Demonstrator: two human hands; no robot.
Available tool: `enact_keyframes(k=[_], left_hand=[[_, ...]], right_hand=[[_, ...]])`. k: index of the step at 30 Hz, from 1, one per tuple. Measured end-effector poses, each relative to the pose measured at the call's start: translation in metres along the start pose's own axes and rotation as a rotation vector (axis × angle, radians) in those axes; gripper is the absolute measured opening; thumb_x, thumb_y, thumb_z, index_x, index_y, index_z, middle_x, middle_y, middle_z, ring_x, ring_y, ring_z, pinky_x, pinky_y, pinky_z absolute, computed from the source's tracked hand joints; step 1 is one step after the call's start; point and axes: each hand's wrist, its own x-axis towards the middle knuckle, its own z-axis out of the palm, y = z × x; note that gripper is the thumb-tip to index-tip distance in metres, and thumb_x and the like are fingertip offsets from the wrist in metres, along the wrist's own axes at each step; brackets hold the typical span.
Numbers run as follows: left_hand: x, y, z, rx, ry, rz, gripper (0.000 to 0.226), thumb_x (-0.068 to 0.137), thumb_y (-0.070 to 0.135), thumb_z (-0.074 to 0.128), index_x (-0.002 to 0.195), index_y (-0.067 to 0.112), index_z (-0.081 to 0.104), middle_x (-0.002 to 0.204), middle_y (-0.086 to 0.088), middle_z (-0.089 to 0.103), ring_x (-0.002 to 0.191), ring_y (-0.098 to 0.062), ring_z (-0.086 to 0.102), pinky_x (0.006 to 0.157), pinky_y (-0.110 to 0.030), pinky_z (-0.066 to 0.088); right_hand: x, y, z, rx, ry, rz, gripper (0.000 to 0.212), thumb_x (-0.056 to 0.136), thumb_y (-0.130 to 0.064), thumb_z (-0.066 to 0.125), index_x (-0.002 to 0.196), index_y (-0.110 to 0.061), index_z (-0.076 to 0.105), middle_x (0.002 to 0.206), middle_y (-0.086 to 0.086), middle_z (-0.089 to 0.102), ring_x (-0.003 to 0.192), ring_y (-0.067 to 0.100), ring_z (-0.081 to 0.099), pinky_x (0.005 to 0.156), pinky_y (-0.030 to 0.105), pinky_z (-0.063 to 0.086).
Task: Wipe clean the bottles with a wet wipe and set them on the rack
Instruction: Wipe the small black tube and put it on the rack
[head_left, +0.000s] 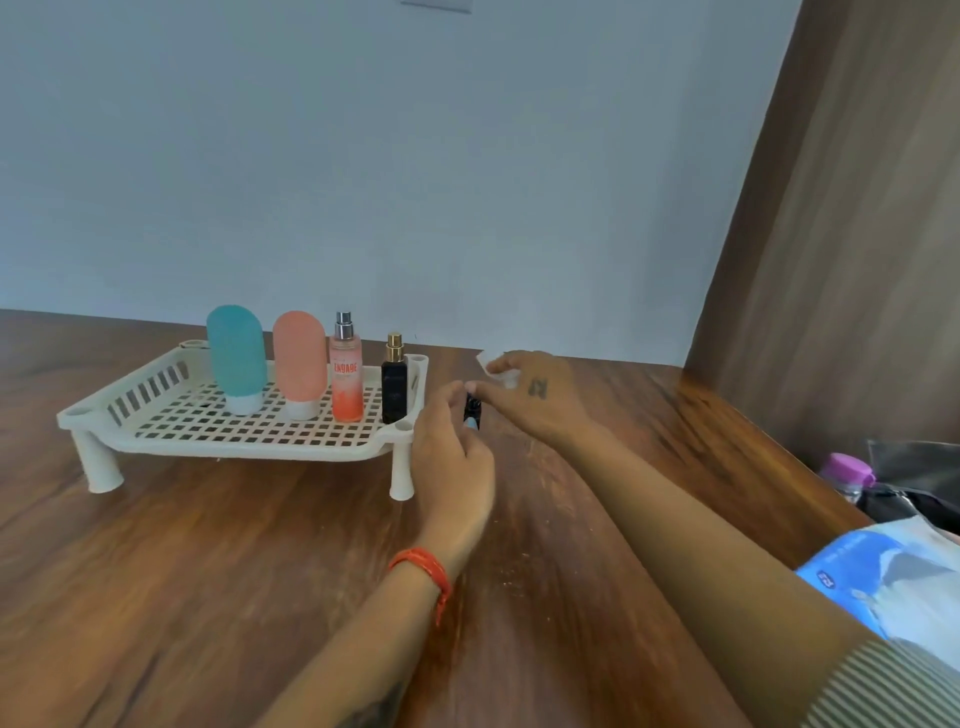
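Over the wooden table (208, 571) by a pale wall (415, 156), both hands pinch a small dark bottle (473, 410).

Head-height view down over table (208, 571)

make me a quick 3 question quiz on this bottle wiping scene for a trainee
1. How many bottles stand on the rack?
2. True or false: the right hand holds the white wet wipe.
3. Which bottle stands nearest the hands? A. teal bottle B. pink bottle C. black bottle

Key
1. Four: teal, pink, the Engage spray bottle and black.
2. True; the left hand holds the small dark bottle.
3. C
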Motion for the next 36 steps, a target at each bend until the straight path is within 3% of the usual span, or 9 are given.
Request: enact_keyframes(k=[4,10,14,17,21,27,31,33,36], left_hand=[[-0.001,0.004,-0.001,-0.006,-0.015,0.002,0.045,0.092,-0.004,0.040,0.131,0.020,0.046,0.133,0.004,0.052,0.125,-0.010,0.047,0.097,-0.018,0.036],[-0.002,0.005,-0.006,-0.023,-0.086,-0.031,0.042,0.093,0.003,0.045,0.131,0.022,0.046,0.134,0.004,0.050,0.124,-0.011,0.046,0.100,-0.023,0.038],[-0.007,0.009,-0.007,-0.093,-0.328,-0.108,0.033,0.090,0.015,0.057,0.121,0.024,0.054,0.118,0.009,0.058,0.104,-0.003,0.054,0.077,-0.013,0.043],[-0.015,0.009,-0.004,-0.053,-0.535,-0.139,0.027,0.085,0.021,0.066,0.110,0.027,0.062,0.104,0.010,0.066,0.099,-0.004,0.060,0.074,-0.017,0.047],[-0.018,0.007,0.000,-0.023,-0.603,-0.159,0.024,0.081,0.014,0.069,0.094,0.033,0.064,0.095,0.005,0.071,0.094,-0.009,0.065,0.083,-0.033,0.055],[-0.018,0.005,0.002,0.007,-0.636,-0.162,0.033,0.078,0.007,0.071,0.108,0.019,0.064,0.094,-0.003,0.070,0.092,-0.020,0.067,0.082,-0.036,0.057],[-0.015,0.005,0.004,-0.069,-0.613,-0.205,0.034,0.078,0.003,0.071,0.106,0.019,0.063,0.093,-0.006,0.069,0.089,-0.022,0.067,0.077,-0.035,0.058],[-0.014,0.004,0.005,-0.091,-0.600,-0.227,0.034,0.077,0.002,0.071,0.104,0.022,0.062,0.094,-0.007,0.069,0.088,-0.020,0.067,0.073,-0.031,0.058],[-0.014,0.003,0.005,-0.119,-0.575,-0.238,0.037,0.075,0.003,0.073,0.105,0.024,0.062,0.094,-0.007,0.070,0.089,-0.019,0.068,0.076,-0.036,0.058]], right_hand=[[0.006,-0.002,0.008,0.002,-0.038,0.007,0.021,0.081,-0.028,0.067,0.089,-0.008,0.069,0.093,0.003,0.067,0.086,0.013,0.060,0.060,0.011,0.040],[-0.021,0.001,-0.022,0.035,0.054,-0.017,0.021,0.084,-0.037,0.063,0.082,-0.016,0.070,0.074,-0.012,0.062,0.072,-0.001,0.054,0.059,0.012,0.038],[-0.050,0.013,-0.059,0.066,0.021,-0.009,0.019,0.082,-0.038,0.065,0.079,-0.020,0.071,0.071,-0.011,0.066,0.068,-0.004,0.058,0.057,0.011,0.040],[-0.064,0.024,-0.072,0.049,-0.016,0.005,0.016,0.082,-0.036,0.065,0.076,-0.022,0.070,0.070,-0.013,0.064,0.065,-0.006,0.057,0.055,0.006,0.039],[-0.074,0.036,-0.070,0.066,-0.035,0.033,0.017,0.082,-0.036,0.065,0.078,-0.021,0.071,0.077,-0.010,0.066,0.075,0.004,0.060,0.063,0.017,0.045],[-0.078,0.045,-0.053,0.184,-0.029,0.049,0.021,0.082,-0.038,0.065,0.080,-0.018,0.070,0.078,-0.007,0.067,0.065,0.000,0.056,0.055,0.008,0.041],[-0.079,0.045,-0.055,0.162,0.228,0.009,0.015,0.088,-0.030,0.059,0.091,-0.019,0.069,0.063,-0.022,0.057,0.058,-0.010,0.051,0.054,0.002,0.036],[-0.083,0.046,-0.056,0.116,0.395,-0.104,0.014,0.089,-0.019,0.058,0.101,-0.018,0.066,0.078,-0.015,0.063,0.066,-0.006,0.054,0.057,0.004,0.039],[-0.093,0.046,-0.047,-0.081,0.403,-0.347,0.030,0.084,-0.010,0.060,0.112,-0.023,0.059,0.084,-0.003,0.067,0.070,0.008,0.057,0.059,0.018,0.045]])
